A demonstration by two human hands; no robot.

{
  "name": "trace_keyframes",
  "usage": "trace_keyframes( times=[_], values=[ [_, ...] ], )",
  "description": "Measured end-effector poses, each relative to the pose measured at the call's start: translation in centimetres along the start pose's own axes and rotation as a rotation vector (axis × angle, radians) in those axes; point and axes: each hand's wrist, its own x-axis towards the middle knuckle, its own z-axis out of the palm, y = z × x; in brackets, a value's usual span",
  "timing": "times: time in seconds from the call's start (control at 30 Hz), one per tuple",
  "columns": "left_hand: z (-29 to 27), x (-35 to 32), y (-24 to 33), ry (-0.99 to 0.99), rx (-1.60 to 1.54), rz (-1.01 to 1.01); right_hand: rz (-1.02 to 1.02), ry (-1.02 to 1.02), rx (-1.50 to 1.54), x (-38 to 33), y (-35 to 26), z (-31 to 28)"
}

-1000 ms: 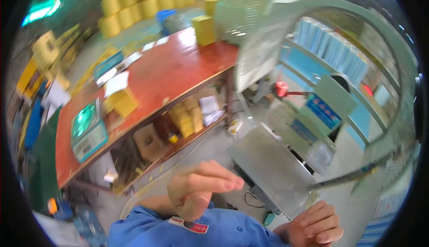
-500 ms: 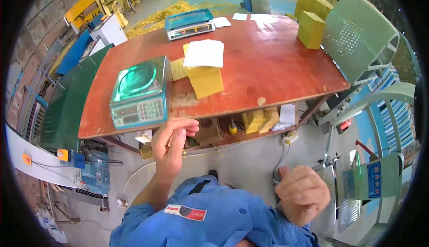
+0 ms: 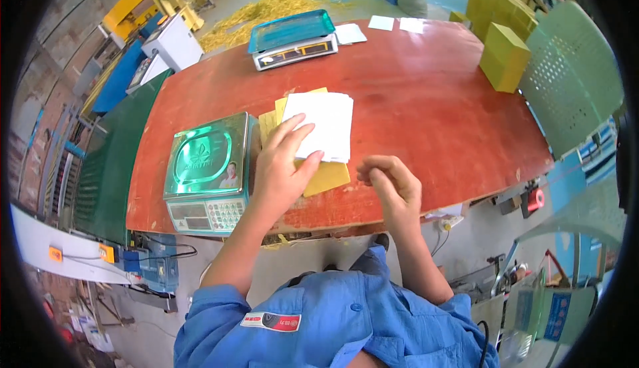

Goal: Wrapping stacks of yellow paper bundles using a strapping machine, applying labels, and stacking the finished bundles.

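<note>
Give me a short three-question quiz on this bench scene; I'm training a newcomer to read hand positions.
1. True or false: the left hand lies flat on the stack of white sheets.
2. What does the right hand hold? A) a yellow box B) nothing visible C) a scale
3. Which thing stands just left of the left hand?

Key:
1. True; its fingers rest on the sheets and the yellow envelopes beneath.
2. B; its fingers are curled, above the red table.
3. The nearer green-topped weighing scale.
</note>
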Motion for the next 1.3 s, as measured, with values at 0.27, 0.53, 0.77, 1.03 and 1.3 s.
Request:
trace_keyframes(
  times=[0.27, 0.53, 0.77, 1.03, 1.3],
  values=[
    [6.4, 2.7, -1.7, -0.108, 0.479, -0.303, 0.087, -0.203, -0.122, 10.9, 6.7, -1.7],
    [6.3, 2.2, -1.8, -0.120, 0.396, -0.278, 0.254, -0.244, -0.160, 13.8, 6.9, -1.2],
    [6.0, 1.0, -2.5, -0.043, 0.306, -0.237, 0.217, -0.118, -0.368, 14.2, 7.6, 0.8],
    [4.7, 1.6, -3.5, -0.055, 0.287, -0.149, -0.149, -0.126, -0.687, 14.6, 3.8, 3.9],
    [4.2, 4.8, -5.2, -0.006, -0.191, -0.216, 0.010, -0.167, -0.328, 12.8, 4.0, 4.4]
  ],
)
